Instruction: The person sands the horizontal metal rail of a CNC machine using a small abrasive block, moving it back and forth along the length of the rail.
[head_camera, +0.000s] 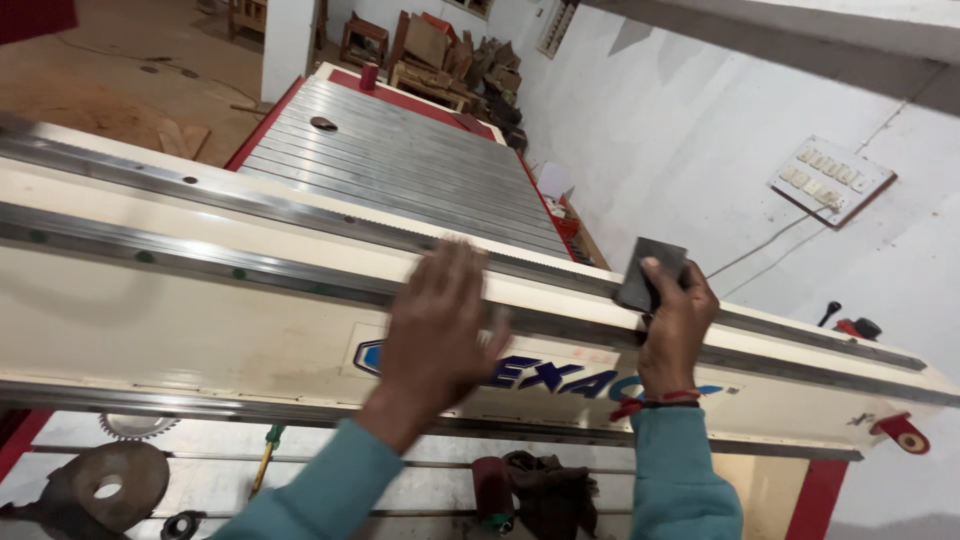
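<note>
My left hand (437, 325) lies flat, fingers spread, against the cream-coloured gantry beam (180, 300) of a large flat-bed machine, just below its steel guide rail (250, 268). It is blurred. My right hand (677, 322) grips a small dark grey rectangular block (650, 270) and holds it against the rail on the beam's upper edge. A red thread is tied around my right wrist. Both sleeves are teal.
Behind the beam stretches the ribbed grey machine bed (400, 160) with red edges and a small dark disc on it. Under the beam lie a round metal disc (110, 485), a gear, a screwdriver and a dark cloth (550, 490). A white wall with a switch panel (830, 180) stands right.
</note>
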